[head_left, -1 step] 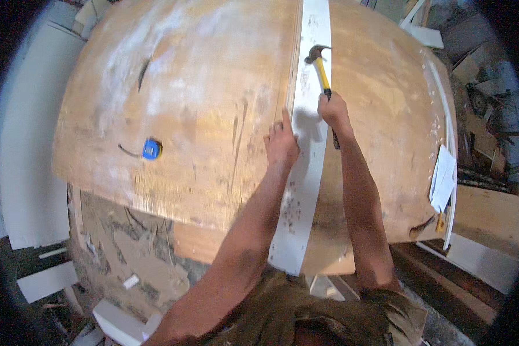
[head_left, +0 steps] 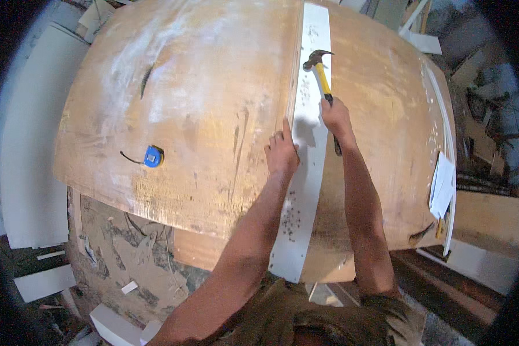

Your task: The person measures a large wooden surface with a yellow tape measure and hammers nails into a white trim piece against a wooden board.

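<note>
My right hand grips a claw hammer with a yellow and black handle. Its dark metal head is held over a long white strip that crosses the wooden board. My left hand rests at the strip's left edge, index finger stretched forward along a thin wooden edging and the other fingers partly curled. I see nothing held in it, though its underside is hidden. Small dark pieces, too small to name, lie scattered on the white strip in several patches.
A blue tape measure with a dark strap lies on the large wooden board, left of my hands. White paper sits at the board's right edge. Pale panels stand at far left, and offcuts litter the ground below.
The whole picture has shifted slightly downward. My right hand still grips the hammer over the strip, and my left hand keeps nearly the same place and shape.
</note>
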The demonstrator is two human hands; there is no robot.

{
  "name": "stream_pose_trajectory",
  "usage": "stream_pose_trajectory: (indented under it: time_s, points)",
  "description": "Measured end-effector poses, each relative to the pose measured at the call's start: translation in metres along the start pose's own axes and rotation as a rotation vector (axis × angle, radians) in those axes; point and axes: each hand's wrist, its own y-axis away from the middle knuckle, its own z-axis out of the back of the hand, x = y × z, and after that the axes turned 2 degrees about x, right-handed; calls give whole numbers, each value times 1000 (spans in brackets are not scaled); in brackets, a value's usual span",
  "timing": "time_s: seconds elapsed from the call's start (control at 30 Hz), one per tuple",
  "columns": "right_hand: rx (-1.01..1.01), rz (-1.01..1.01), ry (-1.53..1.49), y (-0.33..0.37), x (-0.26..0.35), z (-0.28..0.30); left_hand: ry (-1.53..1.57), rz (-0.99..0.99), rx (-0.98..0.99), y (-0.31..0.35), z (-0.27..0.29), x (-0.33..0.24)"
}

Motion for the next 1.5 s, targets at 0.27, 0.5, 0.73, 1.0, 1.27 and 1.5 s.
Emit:
stream_pose_trajectory:
  time_s: [0.27,0.5,0.73,1.0,1.27,1.5]
  points:
    - [132,-40,31,-6,-16,-4,-5,-88,-71,-17,-1,4]
    - [172,-88,145,-2,-23,-7,-6,-13,-34,-1,-26,17]
    - [255,-112,213,-13,-46,-28,46,5,37,-5,-32,21]
    - [274,-112,-133,-20,-81,-44,29,-18,-24,2,-25,17]
    - [-502,356,-392,-163,12,-14,0,-43,-6,-9,-36,25]
    - [34,-25,208,-194,18,-62,-57,-78,-133,-6,-35,22]
